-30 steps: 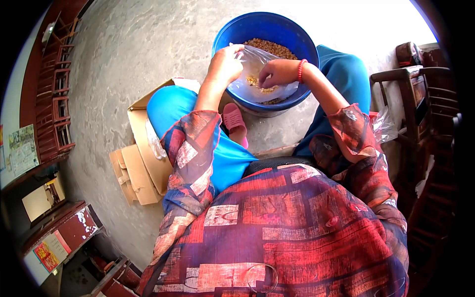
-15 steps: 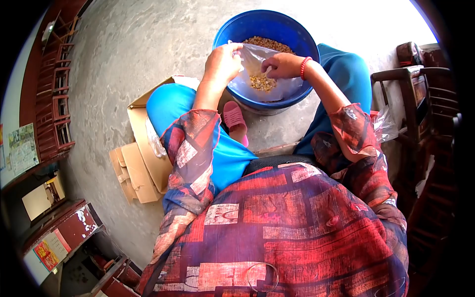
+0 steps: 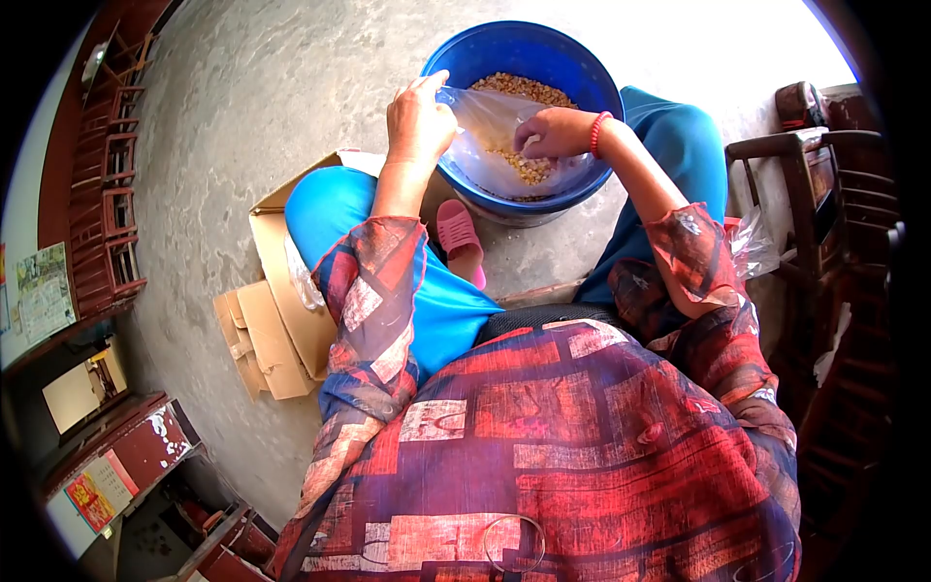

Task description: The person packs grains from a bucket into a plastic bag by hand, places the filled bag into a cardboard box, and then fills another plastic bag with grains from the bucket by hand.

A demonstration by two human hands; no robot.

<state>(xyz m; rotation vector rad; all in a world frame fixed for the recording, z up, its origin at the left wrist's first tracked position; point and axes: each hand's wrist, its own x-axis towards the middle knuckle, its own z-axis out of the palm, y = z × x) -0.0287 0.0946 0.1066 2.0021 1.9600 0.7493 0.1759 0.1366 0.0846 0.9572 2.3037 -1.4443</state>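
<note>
A clear plastic bag point(image 3: 475, 121) lies spread over the near part of a blue bucket point(image 3: 453, 60), with yellow corn kernels point(image 3: 531, 169) in or under its film. More kernels show in the bucket behind it. My left hand point(image 3: 420, 121) is at the bucket's left rim, thumb and fingers pinched on the bag's edge. My right hand point(image 3: 558, 133), with a red beaded bracelet point(image 3: 595, 134) at its wrist, reaches over the bag from the right. Its fingers are closed on a pale fold that looks like the bag's film; the fingertips are partly hidden.
The bucket stands on a concrete floor point(image 3: 233, 126) between my knees. Flattened cardboard point(image 3: 281, 339) lies by my left leg, and a pink slipper point(image 3: 458, 229) is below the bucket. A dark wooden chair point(image 3: 810, 194) and a crumpled plastic bag point(image 3: 754, 247) are at right.
My left hand has shifted left and turned more upright, drawing the bag's edge toward the rim. The right hand has barely moved; the kernels under it have slid slightly right.
</note>
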